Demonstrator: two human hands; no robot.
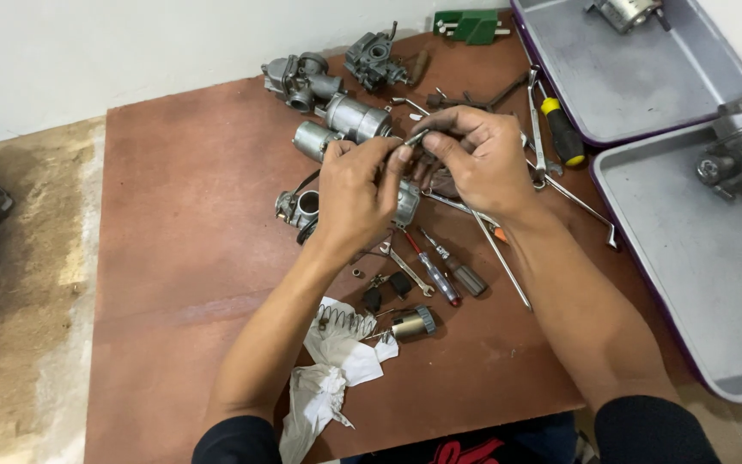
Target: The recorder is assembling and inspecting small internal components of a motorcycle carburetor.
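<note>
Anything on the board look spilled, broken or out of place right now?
Nothing spilled or visibly broken. Both hands, left hand and right hand, pinch a small metal part above the board. A crumpled white rag hangs over the near edge, and a loose spring lies on it.

Single head-worn view, looking steeply down, close over the brown board (173, 258)

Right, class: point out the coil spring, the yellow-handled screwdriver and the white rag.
coil spring (345, 320), head view, middle of its coils
yellow-handled screwdriver (562, 131), head view, on the black-and-yellow handle
white rag (324, 391), head view, crumpled middle
</note>
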